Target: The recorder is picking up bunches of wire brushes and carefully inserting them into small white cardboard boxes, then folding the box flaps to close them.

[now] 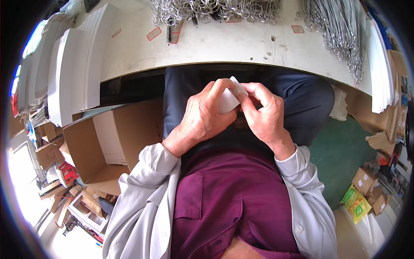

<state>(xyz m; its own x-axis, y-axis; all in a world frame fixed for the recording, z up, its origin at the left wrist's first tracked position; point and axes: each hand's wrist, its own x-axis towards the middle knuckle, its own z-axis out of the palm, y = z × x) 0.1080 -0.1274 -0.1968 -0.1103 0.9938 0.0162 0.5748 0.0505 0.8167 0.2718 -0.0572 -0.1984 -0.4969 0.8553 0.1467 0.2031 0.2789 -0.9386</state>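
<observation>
Bundles of looped metal wires (pixel 215 12) lie on the table (pixel 185 49) well back from its near edge, with more looped wires (pixel 338 36) toward its right end. White strips (pixel 92 60) are stacked at the table's left end, and other white strips (pixel 379 71) at its right end. Below the table, to its left, an open cardboard box (pixel 138 134) stands near the person's leg. Just on the person's side of the table's near edge, the left hand (pixel 202 110) and right hand (pixel 265 112) both grip a small white piece (pixel 228 102). Its upper flap slants from the table side down toward the right hand; fingers cover much of it, so its long axis cannot be told.
</observation>
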